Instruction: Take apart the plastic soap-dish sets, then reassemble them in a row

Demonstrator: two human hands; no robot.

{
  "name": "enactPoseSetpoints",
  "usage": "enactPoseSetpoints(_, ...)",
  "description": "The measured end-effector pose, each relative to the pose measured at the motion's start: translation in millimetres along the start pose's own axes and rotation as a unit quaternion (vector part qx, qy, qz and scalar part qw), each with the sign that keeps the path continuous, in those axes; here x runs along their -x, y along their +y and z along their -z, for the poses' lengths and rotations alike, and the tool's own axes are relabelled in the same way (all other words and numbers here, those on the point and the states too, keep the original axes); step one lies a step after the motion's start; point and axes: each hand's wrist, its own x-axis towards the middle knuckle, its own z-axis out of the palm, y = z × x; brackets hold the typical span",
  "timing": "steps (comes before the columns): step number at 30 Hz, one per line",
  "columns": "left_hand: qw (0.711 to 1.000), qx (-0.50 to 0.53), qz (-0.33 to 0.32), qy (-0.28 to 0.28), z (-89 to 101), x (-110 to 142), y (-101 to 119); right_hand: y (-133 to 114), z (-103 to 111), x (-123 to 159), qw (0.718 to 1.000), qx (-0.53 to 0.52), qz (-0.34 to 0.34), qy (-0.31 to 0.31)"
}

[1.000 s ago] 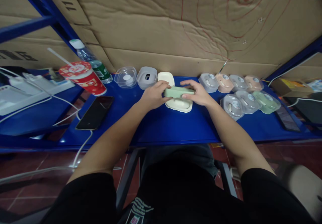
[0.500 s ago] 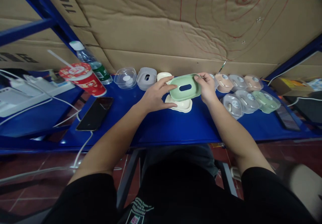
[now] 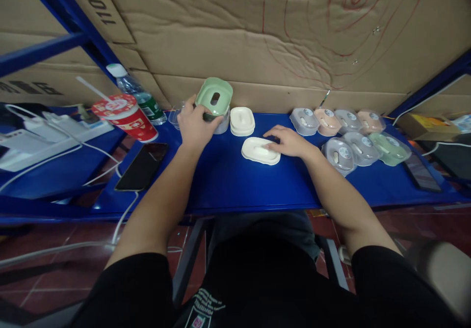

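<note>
My left hand point(image 3: 198, 124) grips the near edge of a light green plastic tray-like piece point(image 3: 224, 92) with a dark oval slot in its middle. That piece is tilted above the grey stack point(image 3: 222, 127), which it partly covers. On the blue table lies a cream oval lid-like piece point(image 3: 253, 157) with a raised centre. My right hand point(image 3: 290, 141) reaches over its right end, fingers apart, and the thumb side seems to touch it. Behind it stands a short stack of cream pieces point(image 3: 242, 120). A clear container point(image 3: 174, 117) is mostly hidden behind my left hand.
Several lidded boxes in grey, peach point(image 3: 327, 122) and green point(image 3: 389, 149) stand at the right. A red paper cup point(image 3: 128, 119), a water bottle point(image 3: 145, 99), a phone point(image 3: 142, 167) and a power strip point(image 3: 62, 134) with cables lie left. Cardboard point(image 3: 228, 33) walls the back.
My left hand has carried the green piece left, over the grey stack. My right hand has let go of it and come down to the cream piece.
</note>
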Motion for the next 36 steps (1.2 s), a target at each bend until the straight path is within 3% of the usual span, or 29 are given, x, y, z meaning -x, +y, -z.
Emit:
enactPoseSetpoints(13, 0.996, -0.040, 0.048, -0.058, -1.6, 4.3, 7.2, -2.1, 1.5, -3.1, 0.991, 0.072, -0.068, -0.092)
enactPoseSetpoints(22, 0.998, -0.032, 0.025, -0.045, -8.4, 7.0, -2.3, -5.2, 1.0, -3.1, 0.990, 0.083, -0.078, -0.077)
enactPoseSetpoints(28, 0.999, -0.031, 0.008, -0.030, -2.4, 6.7, 8.9, 0.4, -0.3, -4.5, 0.996, 0.066, -0.057, 0.015)
enactPoseSetpoints(31, 0.999, -0.007, -0.033, -0.014, 0.2, 8.6, 27.4, 2.1, -5.2, -8.6, 0.989, -0.004, -0.109, 0.104)
enactPoseSetpoints(33, 0.995, 0.023, -0.084, -0.050, -1.0, 13.7, 42.9, 2.4, -11.7, -13.1, 0.968, -0.067, -0.163, 0.176)
enactPoseSetpoints(36, 0.973, 0.052, -0.164, -0.154, -6.5, 27.2, 66.3, 1.3, -24.8, -21.7, 0.923, -0.183, -0.238, 0.241)
